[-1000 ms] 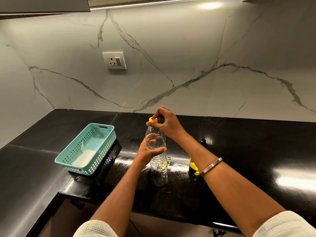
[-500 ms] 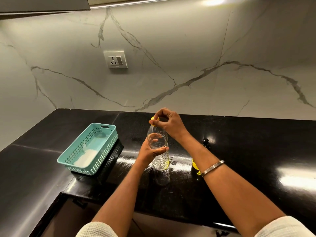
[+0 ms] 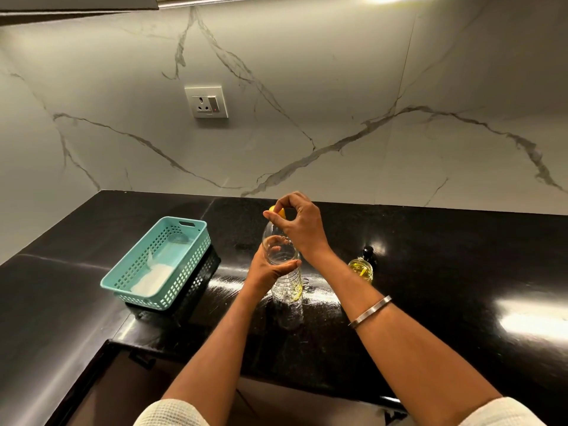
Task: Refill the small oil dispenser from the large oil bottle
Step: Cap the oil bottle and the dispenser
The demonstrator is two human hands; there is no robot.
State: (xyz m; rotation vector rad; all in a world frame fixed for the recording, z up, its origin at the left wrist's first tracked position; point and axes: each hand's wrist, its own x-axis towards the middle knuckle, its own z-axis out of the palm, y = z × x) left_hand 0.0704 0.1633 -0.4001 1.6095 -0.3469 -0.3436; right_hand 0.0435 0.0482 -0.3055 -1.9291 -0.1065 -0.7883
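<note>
You are at the uncapping step, by the look of it. At the centre of the frame your left hand [image 3: 270, 269] wraps the shoulder of the large oil bottle [image 3: 285, 290], which stands upright on the black counter [image 3: 461, 272]. Your right hand [image 3: 299, 224] pinches the yellow cap [image 3: 280, 212] at the neck; whether the cap is loose yet, you cannot tell from here.

The small oil dispenser [image 3: 362, 265] stands just right of centre, beside your right forearm, its dark top on and a little yellow oil inside. Opening it and pouring are left to do.

The right half of the counter lies open. The teal basket [image 3: 159, 262] sits at centre left, and the counter's front edge runs near, just below the bottle.
</note>
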